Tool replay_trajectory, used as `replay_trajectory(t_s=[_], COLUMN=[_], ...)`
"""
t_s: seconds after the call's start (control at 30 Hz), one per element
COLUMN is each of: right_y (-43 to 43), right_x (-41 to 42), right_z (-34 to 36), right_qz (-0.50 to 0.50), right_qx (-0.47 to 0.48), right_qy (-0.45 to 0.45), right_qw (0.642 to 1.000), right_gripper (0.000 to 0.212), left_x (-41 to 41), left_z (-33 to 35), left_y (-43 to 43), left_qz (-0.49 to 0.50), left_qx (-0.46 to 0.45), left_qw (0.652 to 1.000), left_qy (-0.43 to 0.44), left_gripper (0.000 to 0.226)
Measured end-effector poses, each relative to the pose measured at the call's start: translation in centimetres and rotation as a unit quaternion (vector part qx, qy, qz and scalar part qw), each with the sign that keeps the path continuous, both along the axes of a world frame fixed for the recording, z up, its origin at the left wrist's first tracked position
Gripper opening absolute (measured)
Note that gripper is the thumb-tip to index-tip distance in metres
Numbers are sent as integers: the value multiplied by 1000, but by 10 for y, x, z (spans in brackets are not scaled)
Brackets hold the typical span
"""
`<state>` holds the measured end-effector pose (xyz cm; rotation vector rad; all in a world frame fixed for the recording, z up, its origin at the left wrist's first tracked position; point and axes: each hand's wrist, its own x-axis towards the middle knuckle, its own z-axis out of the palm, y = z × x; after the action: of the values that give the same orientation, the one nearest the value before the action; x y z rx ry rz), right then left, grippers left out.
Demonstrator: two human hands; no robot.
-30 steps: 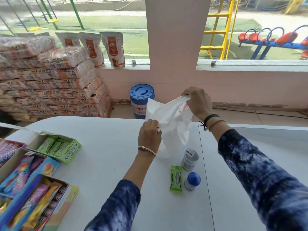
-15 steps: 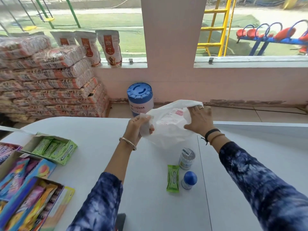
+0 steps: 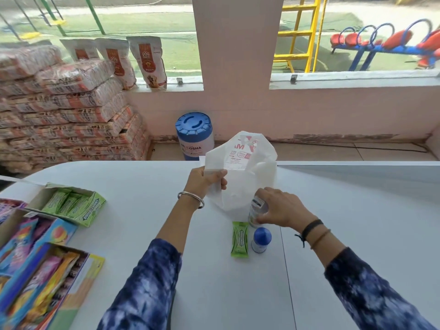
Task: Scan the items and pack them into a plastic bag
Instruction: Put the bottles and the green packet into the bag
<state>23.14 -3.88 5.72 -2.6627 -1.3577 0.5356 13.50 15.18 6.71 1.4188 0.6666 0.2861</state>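
On table, right hand (image 3: 283, 207): wraps small can (image 3: 256, 210); lift it straight up.
Left hand (image 3: 204, 181): pinches plastic bag (image 3: 240, 170) rim (hold the mouth wide).

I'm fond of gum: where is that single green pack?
The green gum pack lies flat on the white table, centre view, left of the blue-capped bottle.

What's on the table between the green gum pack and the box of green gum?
Nothing sits there. In the head view, only the person's left forearm crosses above the bare table between gum pack and gum box.
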Motion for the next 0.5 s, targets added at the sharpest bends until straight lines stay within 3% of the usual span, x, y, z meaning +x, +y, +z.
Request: replay_trajectory(t_s=[0.13,0.23,0.3,0.37,0.5], right_y=[-8,4,28,58,96], right_x=[-3,-3,3,13,31], right_z=[30,59,62,48,4], right_qz=[-37,-62,-55,-40,-59], right_qx=[100,257,311,278,97], right_qy=[16,42,57,45,-28], right_qw=[994,963,947,959,993], right_gripper=[50,53,51,48,45], left_x=[-1,-3,-3,-4,-7], left_z=[-1,-4,-4,-2,-3], left_y=[-2,-4,-5,-6,3], left_qz=[19,14,19,27,32], left_qx=[-20,-63,-99,-126,-171], left_qw=[1000,998,995,991,984], left_qy=[11,-5,-18,-30,-27], left_gripper=[21,19,16,15,13])
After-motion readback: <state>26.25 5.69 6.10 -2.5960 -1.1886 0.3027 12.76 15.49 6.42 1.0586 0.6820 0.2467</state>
